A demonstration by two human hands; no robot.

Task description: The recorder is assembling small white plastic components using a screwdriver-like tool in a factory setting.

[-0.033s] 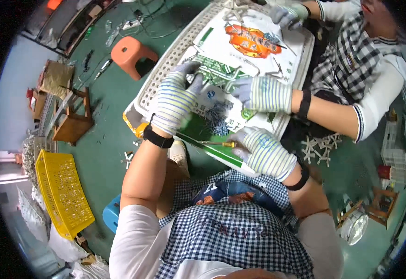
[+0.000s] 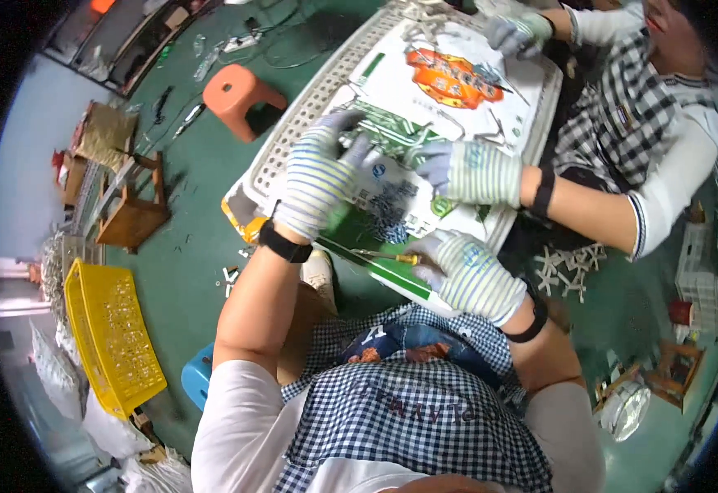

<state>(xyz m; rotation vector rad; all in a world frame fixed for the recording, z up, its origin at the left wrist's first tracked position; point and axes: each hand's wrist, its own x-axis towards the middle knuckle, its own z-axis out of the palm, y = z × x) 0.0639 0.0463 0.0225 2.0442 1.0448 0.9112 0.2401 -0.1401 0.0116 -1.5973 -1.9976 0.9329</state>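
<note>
White perforated tray (image 2: 338,78), beyond the right hand (image 2: 476,275), was partly blocked by a co-worker's hand (image 2: 484,172); a yellow-handled tool (image 2: 406,259) was gripped in the right, while the left hand (image 2: 318,177) was held with thumb and fingers spread.

- Printed sheet (image 2: 392,70) on the table: carries most of the lettering in view
- Same sheet, upper part: orange-red emblem (image 2: 455,78) with dark characters across it
- Same sheet, nearer the wearer: small round blue mark (image 2: 379,170); short line of dark characters (image 2: 419,223) lower down
- Same sheet, right side: round green mark (image 2: 441,205), print too small to read; small green characters (image 2: 517,130) near the edge
- Wearer's checked apron (image 2: 359,452): row of dark reddish capital letters (image 2: 416,411); white lettering (image 2: 373,334) on its dark blue panel
- Wearer's right hand (image 2: 480,279): bluish print on glove back, illegible
- Co-worker's glove (image 2: 490,177): similar print, illegible
</note>
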